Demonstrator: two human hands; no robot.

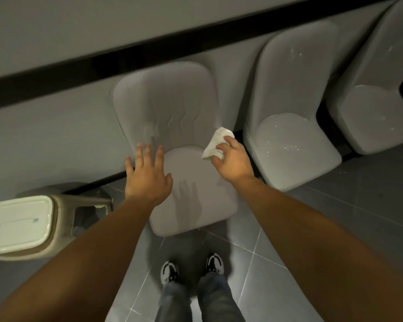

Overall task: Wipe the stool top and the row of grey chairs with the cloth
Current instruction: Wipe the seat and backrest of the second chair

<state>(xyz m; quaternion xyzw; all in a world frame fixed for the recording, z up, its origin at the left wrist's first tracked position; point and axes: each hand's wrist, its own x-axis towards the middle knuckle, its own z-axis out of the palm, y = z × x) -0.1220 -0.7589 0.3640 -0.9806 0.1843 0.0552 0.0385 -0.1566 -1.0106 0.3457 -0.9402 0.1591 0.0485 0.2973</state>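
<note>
1. Wiping in hand on the leftmost grey chair (172, 108) of the row against the far wall; judged as early in the chair stage, since the middle chair (291, 140) and the right chair (368, 117) show pale specks on seat and back.
2. Risk: cloth (215, 142) held bunched, small contact patch; strokes could skip areas, notably the creased backrest and the seat-back join.
3. Risk: dust pushed off the right seat edge could drop to the tiled floor (335, 228) or drift toward the middle chair.
4. Risk: specks on the two right chairs may smear instead of lifting if the cloth loads up; unfolding to a fresh face advisable.
5. Right hand (230, 159): fingers curled round the white cloth, at the far right corner of the seat by the backrest; contact with upholstery probable, cannot confirm.
6. Left hand (147, 175): fingers spread wide, holding nothing, over the seat's left edge; touching or hovering cannot tell.
7. Stool (21, 226): cream top, near left, well apart from both hands.
</note>
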